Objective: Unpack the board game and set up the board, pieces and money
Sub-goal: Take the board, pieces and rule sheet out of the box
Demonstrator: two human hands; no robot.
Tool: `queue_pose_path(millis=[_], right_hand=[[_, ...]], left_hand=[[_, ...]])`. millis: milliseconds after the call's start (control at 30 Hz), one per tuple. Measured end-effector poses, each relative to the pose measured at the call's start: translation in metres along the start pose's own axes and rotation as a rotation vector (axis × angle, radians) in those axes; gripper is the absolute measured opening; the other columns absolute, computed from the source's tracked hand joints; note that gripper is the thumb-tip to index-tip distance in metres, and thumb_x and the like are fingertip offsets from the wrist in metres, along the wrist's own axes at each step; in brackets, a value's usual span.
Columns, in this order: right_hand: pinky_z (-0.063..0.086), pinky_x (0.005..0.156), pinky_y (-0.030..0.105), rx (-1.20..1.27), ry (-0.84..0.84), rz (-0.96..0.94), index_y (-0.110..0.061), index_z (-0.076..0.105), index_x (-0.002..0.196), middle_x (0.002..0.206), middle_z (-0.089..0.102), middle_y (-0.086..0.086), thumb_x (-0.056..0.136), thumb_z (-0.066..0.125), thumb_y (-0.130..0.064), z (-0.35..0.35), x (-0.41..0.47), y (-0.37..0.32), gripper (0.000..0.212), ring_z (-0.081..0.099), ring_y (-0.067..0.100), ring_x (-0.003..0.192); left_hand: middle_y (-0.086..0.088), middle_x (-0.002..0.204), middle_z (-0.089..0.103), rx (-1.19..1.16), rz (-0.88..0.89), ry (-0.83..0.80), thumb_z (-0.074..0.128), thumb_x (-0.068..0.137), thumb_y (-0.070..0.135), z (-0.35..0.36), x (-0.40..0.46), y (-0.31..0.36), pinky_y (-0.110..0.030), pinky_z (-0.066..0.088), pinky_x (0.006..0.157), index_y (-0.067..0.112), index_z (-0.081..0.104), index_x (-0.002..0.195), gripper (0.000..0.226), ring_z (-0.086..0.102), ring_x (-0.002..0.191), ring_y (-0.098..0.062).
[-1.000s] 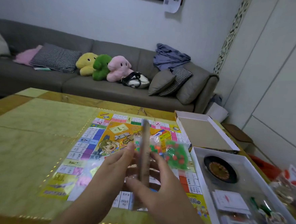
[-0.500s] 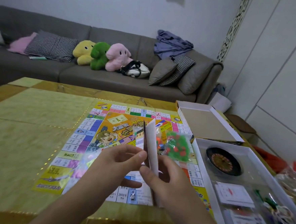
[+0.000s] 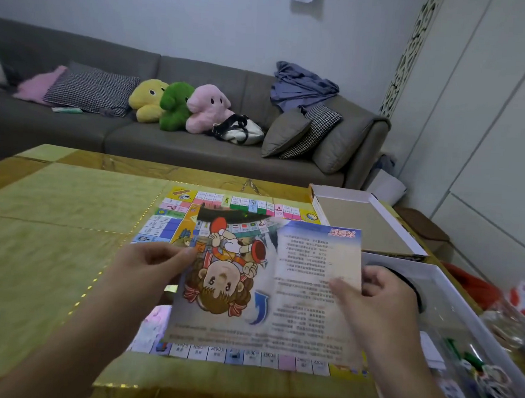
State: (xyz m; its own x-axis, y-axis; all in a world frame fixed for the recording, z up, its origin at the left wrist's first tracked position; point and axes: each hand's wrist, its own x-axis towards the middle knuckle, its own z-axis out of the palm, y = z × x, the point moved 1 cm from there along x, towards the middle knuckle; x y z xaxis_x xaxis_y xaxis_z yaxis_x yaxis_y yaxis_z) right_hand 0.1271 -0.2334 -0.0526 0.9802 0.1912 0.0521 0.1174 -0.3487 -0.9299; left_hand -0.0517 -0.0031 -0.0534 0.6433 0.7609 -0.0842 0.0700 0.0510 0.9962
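An unfolded instruction leaflet [image 3: 274, 280], with a cartoon child on its left half and text on its right half, is held spread above the game board [image 3: 172, 223], upside down to me. My left hand [image 3: 148, 265] pinches its left edge and my right hand [image 3: 372, 296] grips its right edge. The colourful board lies flat on the table, mostly hidden behind the leaflet. The bags of small pieces seen on the board are hidden behind the leaflet.
To the right stands the open white box tray [image 3: 453, 293] with plastic-wrapped pieces [image 3: 484, 379] and a dark roulette wheel [image 3: 416, 290] partly behind my right hand. The box lid [image 3: 359, 218] lies upturned behind it. A grey sofa [image 3: 73, 136] with plush toys stands past the yellow-green table [image 3: 43, 245].
The folded leaflet that both hands held edge-on has been opened out flat. My hands have moved apart to its left and right edges, and it now covers the bags of pieces.
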Motion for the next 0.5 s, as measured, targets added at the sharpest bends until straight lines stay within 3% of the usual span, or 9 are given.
queue_pose_path(millis=[67,133,233,300,400,500], right_hand=[[0.047,0.039,0.016,0.025,-0.017,-0.002,-0.020,0.064,0.103,0.083,0.076,-0.009,0.090,0.082,-0.018,0.0007,0.0030,0.0021,0.022,0.071,-0.002,0.059],[0.043,0.036,0.012,0.037,-0.026,-0.011,-0.017,0.060,0.103,0.082,0.075,-0.009,0.093,0.080,-0.016,0.0017,0.0046,0.0035,0.022,0.070,-0.004,0.057],[0.047,0.038,0.017,0.056,-0.035,-0.015,-0.017,0.058,0.104,0.077,0.075,-0.011,0.095,0.077,-0.018,0.0026,0.0052,0.0052,0.021,0.070,-0.004,0.058],[0.053,0.050,0.026,0.078,-0.041,-0.012,-0.019,0.059,0.106,0.071,0.076,-0.012,0.095,0.077,-0.020,0.0034,0.0066,0.0064,0.021,0.072,-0.001,0.061],[0.056,0.062,0.035,0.107,-0.055,0.001,-0.017,0.062,0.105,0.075,0.078,-0.015,0.095,0.078,-0.020,0.0031,0.0100,0.0076,0.020,0.075,0.006,0.064],[0.056,0.058,0.034,0.087,-0.074,-0.015,-0.011,0.064,0.098,0.079,0.080,-0.007,0.094,0.079,-0.020,0.0027,0.0097,0.0079,0.018,0.076,0.010,0.065]], left_hand=[[-0.020,0.083,0.078,-0.025,-0.039,0.007,0.066,0.098,0.021,-0.0020,0.0026,-0.0032,-0.037,0.056,0.056,-0.002,0.071,0.085,0.027,0.073,0.062,-0.025],[-0.019,0.084,0.078,-0.091,-0.091,-0.001,0.067,0.098,0.025,-0.0035,0.0049,-0.0055,-0.035,0.053,0.055,-0.002,0.070,0.088,0.029,0.071,0.059,-0.023],[-0.021,0.096,0.078,-0.204,-0.159,-0.040,0.070,0.094,0.029,-0.0062,0.0070,-0.0051,-0.055,0.056,0.079,-0.003,0.073,0.100,0.033,0.072,0.071,-0.034],[-0.021,0.103,0.078,-0.244,-0.223,-0.057,0.070,0.091,0.031,-0.0066,0.0061,-0.0046,-0.067,0.053,0.094,0.001,0.072,0.107,0.034,0.074,0.084,-0.041],[-0.019,0.109,0.078,-0.301,-0.309,-0.071,0.068,0.094,0.033,-0.0050,0.0053,-0.0057,-0.070,0.050,0.100,0.005,0.069,0.116,0.035,0.072,0.104,-0.049],[-0.019,0.105,0.079,-0.278,-0.300,-0.045,0.068,0.095,0.031,-0.0053,0.0076,-0.0089,-0.064,0.056,0.095,0.003,0.067,0.118,0.036,0.075,0.096,-0.044]])
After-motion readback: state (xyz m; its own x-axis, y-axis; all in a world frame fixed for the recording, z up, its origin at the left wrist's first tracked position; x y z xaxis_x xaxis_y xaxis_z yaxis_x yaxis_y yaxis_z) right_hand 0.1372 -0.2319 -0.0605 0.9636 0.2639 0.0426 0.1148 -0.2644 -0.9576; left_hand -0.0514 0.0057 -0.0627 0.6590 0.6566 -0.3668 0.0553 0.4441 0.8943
